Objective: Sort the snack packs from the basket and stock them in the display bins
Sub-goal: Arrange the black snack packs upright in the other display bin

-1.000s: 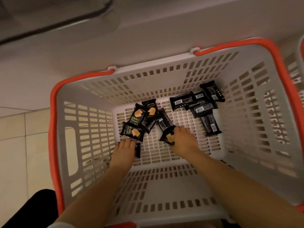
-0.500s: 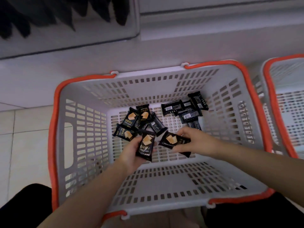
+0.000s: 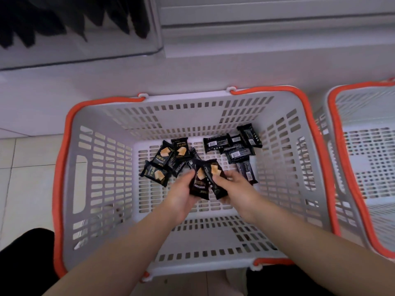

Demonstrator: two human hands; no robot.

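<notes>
Left hand and right hand each grip one snack pack, long axes toward the display bin beyond the basket

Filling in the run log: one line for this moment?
left hand holds snack pack | right hand holds second pack | over basket
</notes>
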